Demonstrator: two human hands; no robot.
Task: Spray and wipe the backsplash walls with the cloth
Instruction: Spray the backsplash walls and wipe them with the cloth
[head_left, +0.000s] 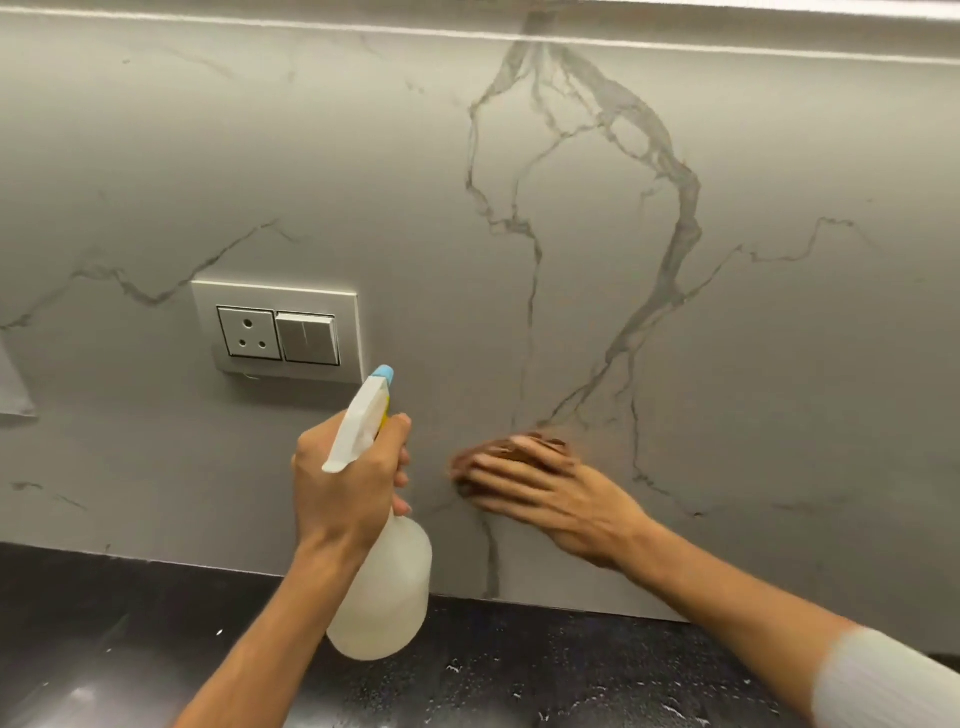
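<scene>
The backsplash wall is grey-white marble with dark veins and fills most of the view. My left hand grips the neck of a translucent white spray bottle, whose blue-tipped nozzle points up at the wall just under the socket. My right hand lies flat against the lower wall, fingers spread and blurred, pressing a brown cloth to the marble. Only the cloth's upper edge shows beyond my fingers.
A white plate with a three-pin socket and a switch is set in the wall at left, above the bottle. A black speckled countertop runs along the bottom. A cabinet underside edge crosses the top.
</scene>
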